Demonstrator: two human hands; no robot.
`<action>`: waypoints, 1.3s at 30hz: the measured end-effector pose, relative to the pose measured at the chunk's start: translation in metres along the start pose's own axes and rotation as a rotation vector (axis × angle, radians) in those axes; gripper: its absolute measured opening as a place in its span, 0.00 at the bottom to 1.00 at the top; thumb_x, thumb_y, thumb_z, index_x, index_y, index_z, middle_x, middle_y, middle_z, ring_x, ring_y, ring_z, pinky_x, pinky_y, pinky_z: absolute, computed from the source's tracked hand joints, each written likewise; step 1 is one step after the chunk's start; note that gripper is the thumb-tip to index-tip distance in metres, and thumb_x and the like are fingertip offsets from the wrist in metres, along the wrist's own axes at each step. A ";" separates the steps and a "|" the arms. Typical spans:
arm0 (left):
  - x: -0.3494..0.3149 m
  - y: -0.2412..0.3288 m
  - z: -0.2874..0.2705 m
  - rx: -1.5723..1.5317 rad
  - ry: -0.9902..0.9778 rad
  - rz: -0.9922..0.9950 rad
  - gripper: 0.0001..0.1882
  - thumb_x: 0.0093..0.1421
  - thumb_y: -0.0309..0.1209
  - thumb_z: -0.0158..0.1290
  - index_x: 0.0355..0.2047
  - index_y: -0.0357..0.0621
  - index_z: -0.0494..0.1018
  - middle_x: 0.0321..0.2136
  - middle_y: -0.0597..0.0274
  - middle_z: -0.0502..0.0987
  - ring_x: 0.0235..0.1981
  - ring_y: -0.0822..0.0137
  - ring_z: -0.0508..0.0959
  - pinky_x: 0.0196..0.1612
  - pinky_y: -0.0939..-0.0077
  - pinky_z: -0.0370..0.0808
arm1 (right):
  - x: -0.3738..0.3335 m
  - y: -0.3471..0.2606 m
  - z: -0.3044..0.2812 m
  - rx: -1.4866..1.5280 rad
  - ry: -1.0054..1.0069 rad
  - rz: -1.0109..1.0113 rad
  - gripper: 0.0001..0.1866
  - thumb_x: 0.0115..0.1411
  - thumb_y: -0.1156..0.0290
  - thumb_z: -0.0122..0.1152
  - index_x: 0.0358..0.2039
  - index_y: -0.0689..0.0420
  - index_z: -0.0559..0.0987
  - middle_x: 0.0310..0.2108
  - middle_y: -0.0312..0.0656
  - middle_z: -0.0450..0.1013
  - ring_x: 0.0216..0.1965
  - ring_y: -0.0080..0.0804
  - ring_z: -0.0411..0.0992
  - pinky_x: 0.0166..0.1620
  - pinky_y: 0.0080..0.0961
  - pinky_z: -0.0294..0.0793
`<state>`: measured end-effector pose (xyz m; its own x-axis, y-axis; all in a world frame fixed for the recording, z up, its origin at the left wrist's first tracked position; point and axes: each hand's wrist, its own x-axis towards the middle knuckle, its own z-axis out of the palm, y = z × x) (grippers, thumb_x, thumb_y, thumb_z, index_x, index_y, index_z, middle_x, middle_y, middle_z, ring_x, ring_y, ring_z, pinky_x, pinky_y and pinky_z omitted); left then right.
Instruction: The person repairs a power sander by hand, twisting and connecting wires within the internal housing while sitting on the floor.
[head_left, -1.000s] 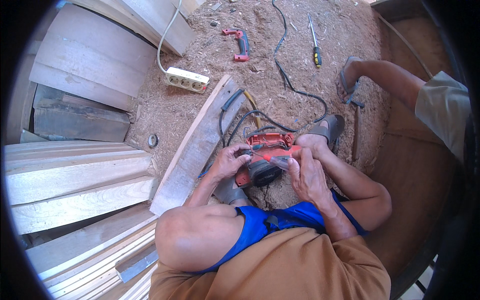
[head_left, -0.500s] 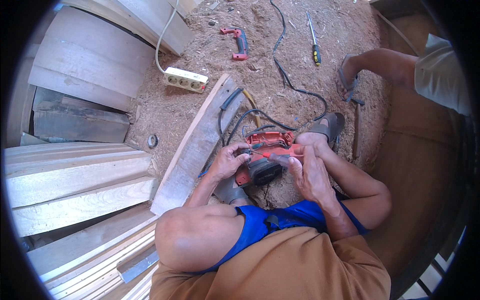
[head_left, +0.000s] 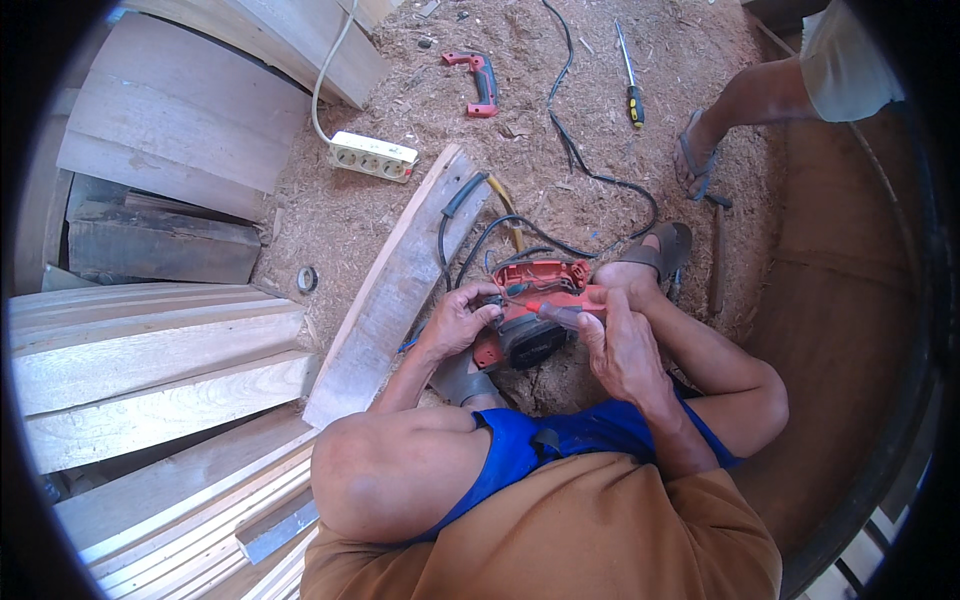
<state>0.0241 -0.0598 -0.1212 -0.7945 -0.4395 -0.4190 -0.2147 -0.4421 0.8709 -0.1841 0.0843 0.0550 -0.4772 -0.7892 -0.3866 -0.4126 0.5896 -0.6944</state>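
Note:
A red and black power tool [head_left: 530,340], perhaps a planer, lies between my feet with its handle section opened and thin wires showing inside. My right hand [head_left: 628,355] grips a screwdriver [head_left: 560,316] with a see-through handle and red collar; its shaft points left toward my other hand. Thumb and fingers of my left hand [head_left: 466,318] pinch together at the tool's left side, by the screwdriver's tip. What they hold is too small to make out. Beyond, on the sawdust, rests a red and black handle cover [head_left: 484,84].
A board [head_left: 395,290] lies left of the tool, with a black cable [head_left: 612,181] winding away. Farther off are a white power strip [head_left: 373,157], a yellow-black screwdriver [head_left: 634,100] and a hammer [head_left: 717,250]. Stacked planks [head_left: 160,340] fill the left; another person's foot [head_left: 694,160] stands at right.
The other person's leg and shorts have shifted up in the picture, the foot staying about in place. My hands, the screwdriver and the tool have hardly moved.

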 end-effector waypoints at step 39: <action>-0.001 0.007 0.004 -0.102 -0.005 -0.008 0.16 0.67 0.27 0.56 0.53 0.34 0.71 0.38 0.62 0.80 0.38 0.75 0.79 0.46 0.77 0.76 | 0.005 -0.006 -0.003 -0.092 0.080 -0.409 0.14 0.60 0.77 0.58 0.47 0.61 0.75 0.47 0.57 0.73 0.52 0.57 0.70 0.50 0.48 0.71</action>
<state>0.0208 -0.0598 -0.1137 -0.7955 -0.4320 -0.4249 -0.1627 -0.5232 0.8365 -0.1864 0.0771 0.0587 -0.3172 -0.9475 -0.0392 -0.6460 0.2461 -0.7225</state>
